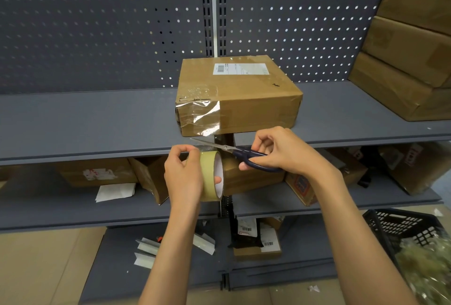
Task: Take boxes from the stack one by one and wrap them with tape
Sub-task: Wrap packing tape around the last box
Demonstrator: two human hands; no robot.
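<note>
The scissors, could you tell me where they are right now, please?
In the head view, the scissors are right of centre, gripped by the right hand, just below the taped box on the shelf, blades pointing left over the tape roll.

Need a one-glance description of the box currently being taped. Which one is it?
Start at the grey shelf in front of the pegboard. The box sits alone at its front edge, just above the hands. Unlike the plain boxes stacked at right, it has a white barcode label on top and shiny clear tape round its left end.
</note>
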